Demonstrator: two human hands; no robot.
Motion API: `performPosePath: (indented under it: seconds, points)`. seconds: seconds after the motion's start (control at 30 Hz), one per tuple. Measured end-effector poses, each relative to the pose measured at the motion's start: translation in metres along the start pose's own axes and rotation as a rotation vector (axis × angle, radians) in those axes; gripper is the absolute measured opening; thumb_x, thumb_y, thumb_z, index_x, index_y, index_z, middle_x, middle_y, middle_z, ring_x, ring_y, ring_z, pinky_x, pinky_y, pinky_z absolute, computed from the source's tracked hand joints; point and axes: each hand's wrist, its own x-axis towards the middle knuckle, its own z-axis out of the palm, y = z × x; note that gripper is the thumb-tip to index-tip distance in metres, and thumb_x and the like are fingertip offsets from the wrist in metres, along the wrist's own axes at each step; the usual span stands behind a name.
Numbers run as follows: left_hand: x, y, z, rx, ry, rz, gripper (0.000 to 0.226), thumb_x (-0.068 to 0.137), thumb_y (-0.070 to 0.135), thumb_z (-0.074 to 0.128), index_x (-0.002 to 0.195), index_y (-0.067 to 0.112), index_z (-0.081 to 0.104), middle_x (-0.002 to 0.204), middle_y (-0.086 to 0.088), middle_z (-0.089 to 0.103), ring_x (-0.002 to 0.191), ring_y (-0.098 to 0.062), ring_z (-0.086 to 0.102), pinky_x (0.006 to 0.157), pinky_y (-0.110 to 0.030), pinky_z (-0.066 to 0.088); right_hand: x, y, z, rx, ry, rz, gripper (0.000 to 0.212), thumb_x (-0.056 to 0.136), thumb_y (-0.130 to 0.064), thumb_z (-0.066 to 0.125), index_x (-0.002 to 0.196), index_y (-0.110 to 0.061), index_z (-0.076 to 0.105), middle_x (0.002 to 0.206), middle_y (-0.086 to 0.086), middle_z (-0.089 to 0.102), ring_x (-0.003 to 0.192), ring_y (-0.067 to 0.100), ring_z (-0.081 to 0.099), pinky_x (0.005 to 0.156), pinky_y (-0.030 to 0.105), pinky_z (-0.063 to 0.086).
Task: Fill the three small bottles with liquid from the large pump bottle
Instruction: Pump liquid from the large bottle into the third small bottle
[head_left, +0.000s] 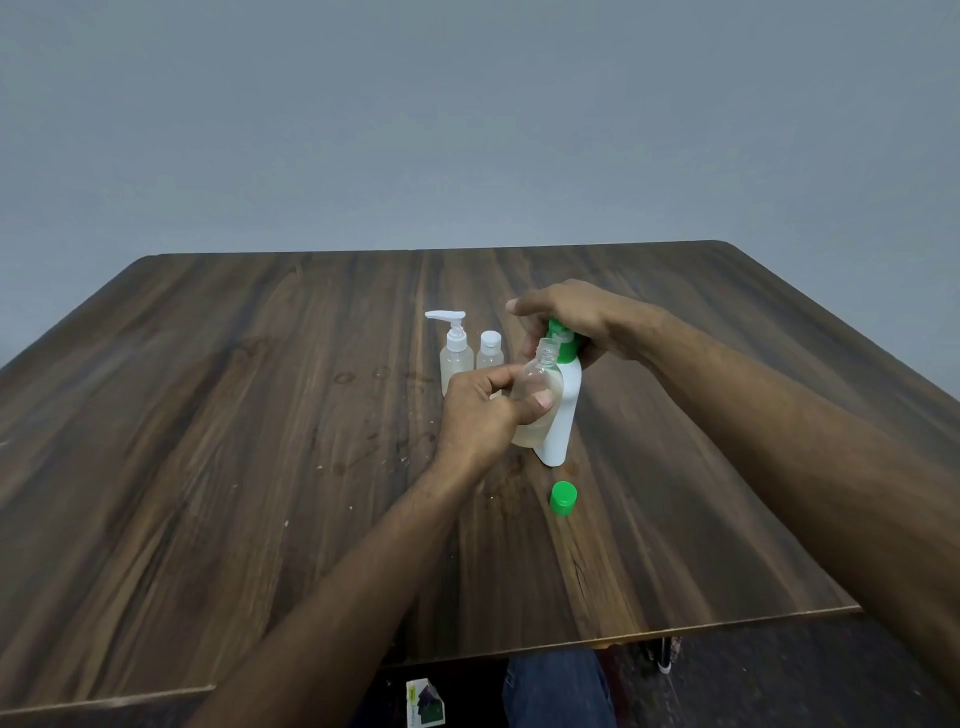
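Down at the bottom edge, a blue-clad knee (558, 686) and a small green-and-white carton (426, 702) show below the table (208, 467). Both forearms reach up from the lower frame toward centre.

Left hand (480, 410), just left of centre: fingers and thumb wrapped round a clear open bottle (537, 400), tilted, its uncapped neck up against the pump spout. Pale yellowish liquid sits in its lower part, roughly a third to half full; hard to say closer.

Right hand (566, 325), above centre: palm down on the green head of the pump bottle (563, 410), fingers curled over the pump, index finger sticking out to the left. That big white bottle stands upright on the table, touching the clear one on its left side. It is opaque, so its level cannot be told.

Green cap (563, 499) stands alone on the wood, just below the pump bottle.

Upper left of the hands, two more small bottles side by side: a mini pump bottle (456, 358) with a white pump top, and a capped bottle (490, 353) with a white cap just to its right. Both look cloudy with pale liquid; exact levels unclear, the left hand hides their bases.

Grey wall (467, 114) fills the top half.
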Motion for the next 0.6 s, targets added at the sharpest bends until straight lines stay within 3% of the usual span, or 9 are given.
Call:
performPosePath:
  seconds: [0.2, 0.43, 0.6]
  points:
    - [0.0005, 0.002, 0.0007, 0.005, -0.003, -0.002, 0.021, 0.077, 0.0, 0.071, 0.086, 0.019, 0.074, 0.079, 0.0, 0.068, 0.077, -0.014, 0.062, 0.084, -0.046, 0.054, -0.0011, 0.0006, 0.0064, -0.054, 0.057, -0.032, 0.029, 0.096, -0.025, 0.054, 0.084, -0.004, 0.069, 0.091, 0.017, 0.075, 0.065, 0.026, 0.065, 0.066, 0.035, 0.056]
    - [-0.0003, 0.002, 0.0006, -0.006, -0.001, -0.017, 0.021, 0.078, 0.001, 0.071, 0.087, 0.02, 0.074, 0.08, 0.003, 0.071, 0.082, -0.015, 0.064, 0.087, -0.048, 0.053, -0.0007, -0.0009, 0.0004, -0.009, -0.007, 0.003, 0.041, 0.092, -0.053, 0.062, 0.086, -0.012, 0.062, 0.097, 0.012, 0.077, 0.078, 0.027, 0.073, 0.081, 0.043, 0.06]
    - [-0.0005, 0.0028, 0.0008, -0.003, -0.006, -0.025, 0.02, 0.078, 0.001, 0.07, 0.089, 0.017, 0.074, 0.083, 0.0, 0.07, 0.081, -0.016, 0.063, 0.086, -0.048, 0.053, -0.0016, 0.0009, 0.003, -0.037, 0.02, -0.016, 0.032, 0.098, -0.037, 0.056, 0.087, -0.009, 0.066, 0.094, 0.013, 0.076, 0.073, 0.026, 0.069, 0.072, 0.036, 0.058]
